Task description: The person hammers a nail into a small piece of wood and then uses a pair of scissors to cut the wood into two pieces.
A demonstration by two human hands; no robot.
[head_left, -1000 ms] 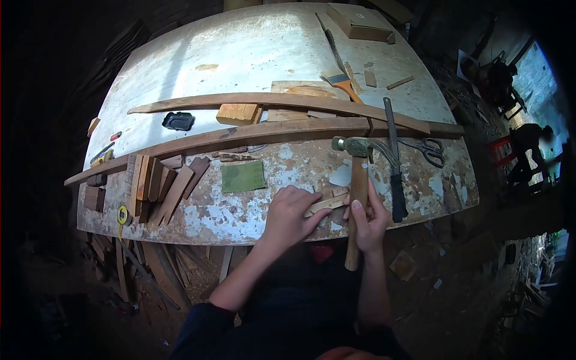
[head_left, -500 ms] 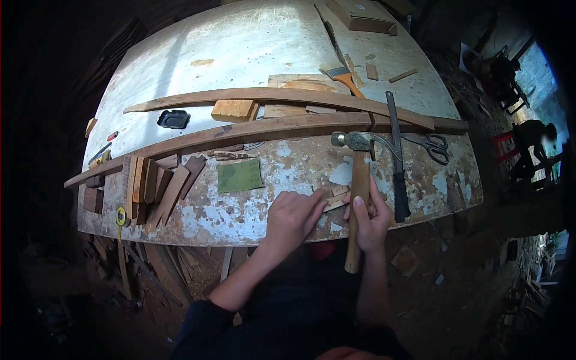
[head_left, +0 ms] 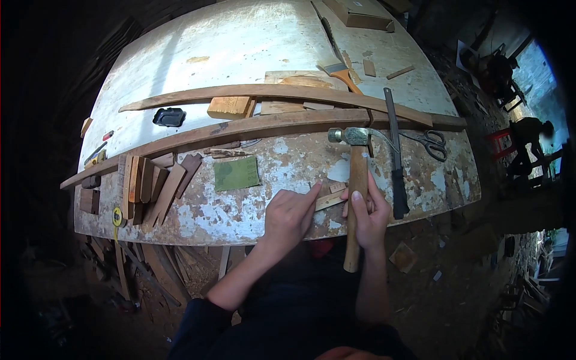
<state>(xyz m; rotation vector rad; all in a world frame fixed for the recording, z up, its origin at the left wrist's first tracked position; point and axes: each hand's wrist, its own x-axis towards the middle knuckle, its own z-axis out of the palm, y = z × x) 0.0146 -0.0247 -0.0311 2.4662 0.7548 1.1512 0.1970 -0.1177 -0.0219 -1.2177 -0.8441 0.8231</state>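
Observation:
My right hand (head_left: 371, 216) is wrapped round the wooden handle of a hammer (head_left: 358, 171), whose metal head points up the table. My left hand (head_left: 288, 217) is at the near edge, its index finger raised and the other fingers curled at the left end of a small pale wooden piece (head_left: 330, 199). That piece lies between my hands, partly hidden, with its right end by my right fingertips. My left fingers appear closed on it, though their undersides are hidden. A green cloth-like square (head_left: 237, 173) lies left of my left hand.
Two long wooden bars (head_left: 198, 137) cross the table. A black-handled file-like tool (head_left: 396, 162) and scissors (head_left: 429, 143) lie right of the hammer. Wood blocks (head_left: 143, 183) and a tape measure (head_left: 118, 216) are at left. A brush (head_left: 342, 73) lies behind; a person (head_left: 528, 144) is far right.
My left index finger has lifted and moved slightly left, exposing more of the small wooden piece. The hammer stays in my right hand. The whole view has shifted slightly.

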